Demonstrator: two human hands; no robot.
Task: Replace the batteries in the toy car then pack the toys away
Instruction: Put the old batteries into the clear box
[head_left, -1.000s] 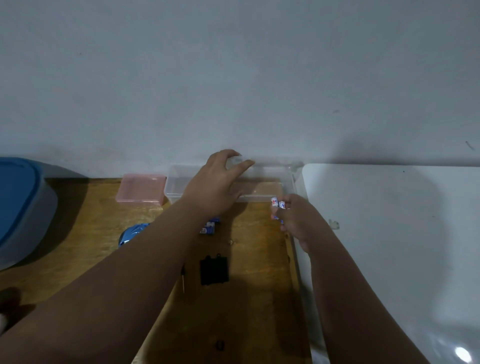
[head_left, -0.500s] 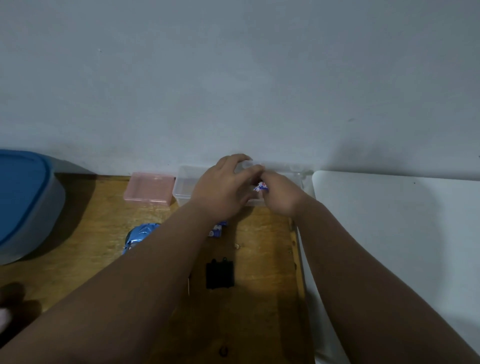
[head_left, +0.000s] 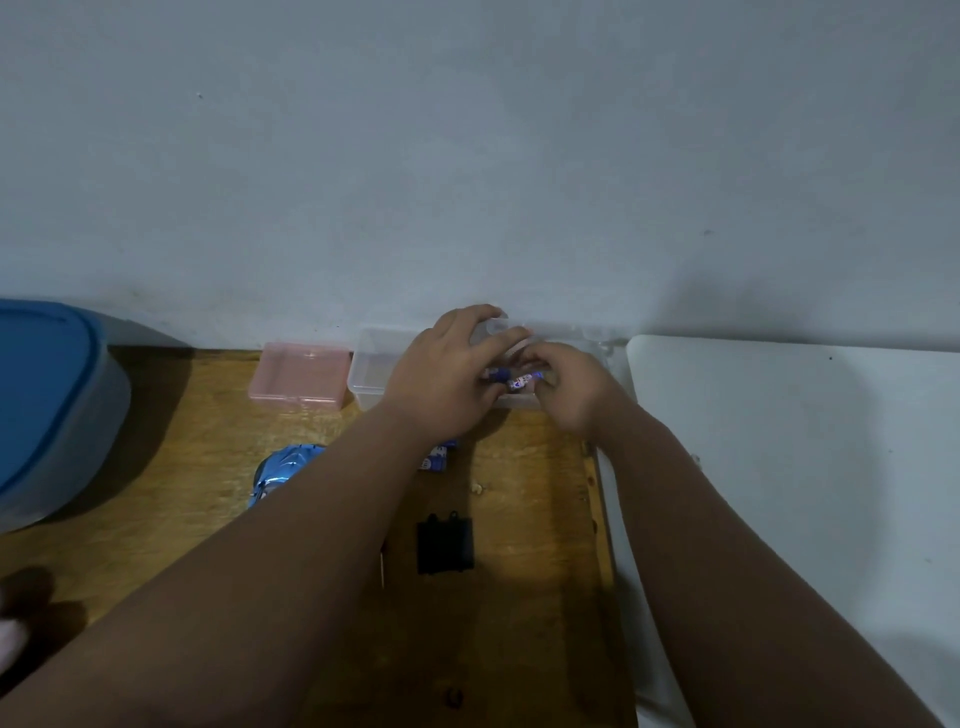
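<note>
Over the clear box (head_left: 370, 375) at mid-frame, against the wall, the right hand (head_left: 567, 388) pinches small blue-and-white batteries (head_left: 521, 383) between thumb and fingertips, just above or inside the box's open top; I cannot tell whether they touch its floor. Just left of it, the left hand (head_left: 445, 375) lies across the same box, fingers hooked over its raised far edge as if steadying it; the thumb is hidden.

Left of the box sits a shut pink case (head_left: 298, 376). Lower, on the wooden table (head_left: 524, 613), two more cells (head_left: 436, 460) lie partly under the left forearm, and the blue toy car (head_left: 280, 470) shows at lower left of them, mostly covered by that arm. A black battery cover (head_left: 445, 543) rests well apart from the car, with a thin screwdriver (head_left: 383, 569) beside it. A blue-lidded tub (head_left: 47, 400) fills the left edge; a white surface (head_left: 779, 467) fills the right.

The batteries are likely rigid, smooth and prone to rolling, so a pinch across the barrel suits them better than one at the ends. The car looks like light, glossy plastic, best held by its flanks, underside up. With the cover off, the battery swap seems unfinished.
</note>
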